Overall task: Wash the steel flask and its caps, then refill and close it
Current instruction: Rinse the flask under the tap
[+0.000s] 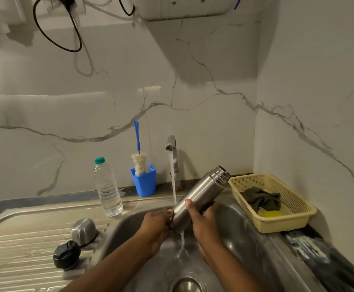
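The steel flask is tilted over the sink, its open threaded mouth pointing up to the right. My left hand grips its lower end and my right hand wraps round its middle. Water from the tap falls on the flask's lower part and runs off into the basin. On the draining board to the left sit the steel cup cap, mouth down, and the black inner stopper.
A clear plastic water bottle with a green cap stands behind the board. A blue holder with a bottle brush is beside the tap. At the right, a yellow basket holds a dark cloth and a yellow scrubber. The drain lies below my arms.
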Available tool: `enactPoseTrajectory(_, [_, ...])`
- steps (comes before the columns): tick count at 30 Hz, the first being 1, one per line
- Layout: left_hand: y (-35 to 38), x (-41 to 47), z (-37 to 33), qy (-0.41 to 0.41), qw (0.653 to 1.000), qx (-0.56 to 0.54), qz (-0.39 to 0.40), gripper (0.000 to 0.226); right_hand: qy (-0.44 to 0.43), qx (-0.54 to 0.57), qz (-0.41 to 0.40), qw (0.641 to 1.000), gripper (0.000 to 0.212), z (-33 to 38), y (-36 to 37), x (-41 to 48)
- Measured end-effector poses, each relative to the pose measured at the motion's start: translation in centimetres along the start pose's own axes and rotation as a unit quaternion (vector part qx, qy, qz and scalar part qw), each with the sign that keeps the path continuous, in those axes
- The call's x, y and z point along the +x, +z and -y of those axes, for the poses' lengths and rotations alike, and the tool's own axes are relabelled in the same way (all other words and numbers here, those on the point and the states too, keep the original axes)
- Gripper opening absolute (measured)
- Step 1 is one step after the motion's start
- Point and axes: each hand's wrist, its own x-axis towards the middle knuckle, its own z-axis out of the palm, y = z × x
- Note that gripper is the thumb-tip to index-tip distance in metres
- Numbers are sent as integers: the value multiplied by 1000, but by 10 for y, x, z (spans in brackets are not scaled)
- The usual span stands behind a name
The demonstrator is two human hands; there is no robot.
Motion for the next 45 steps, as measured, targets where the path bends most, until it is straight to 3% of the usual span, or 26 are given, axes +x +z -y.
enactPoseTrajectory(6, [13, -6, 0, 46, 996, 50, 49, 26, -18, -4, -20, 1000, 81, -1, -2, 2])
enactPoseTrajectory(14, [12, -8, -9, -32, 999, -5, -6, 30, -43, -20, -9, 999, 74, 3, 0, -3])
enactPoseTrajectory(19, [4, -7, -9, 30, 987, 129, -87, 21, 12, -14, -13, 1000, 78, 3, 0, -3])
enactPoseTrajectory(23, [1, -8, -8, 33, 980, 191, -42, 21, 52, -29, -4, 998, 77, 0, -1, -4])
enactPoseTrajectory(28, [7, -18, -20, 53, 970, 238, 8, 32, 91, -97, 59, 989, 71, 3, 4, -13])
enactPoseTrajectory(33, [10, -24, -35, 53, 975, 217, 12, 32, 110, -145, 146, 972, 69, 8, 4, -21])
enactPoseTrajectory(35, [9, -16, -40, 80, 964, 255, 11, 32, 116, -168, 170, 964, 67, 8, 4, -23])
enactPoseTrajectory(41, [10, 4, -59, 157, 929, 335, -2, 28, 108, -216, 194, 951, 60, 3, 5, -24])
enactPoseTrajectory(45, [7, 9, -68, 150, 935, 322, -15, 43, 116, -223, 201, 947, 62, 4, 6, -25])
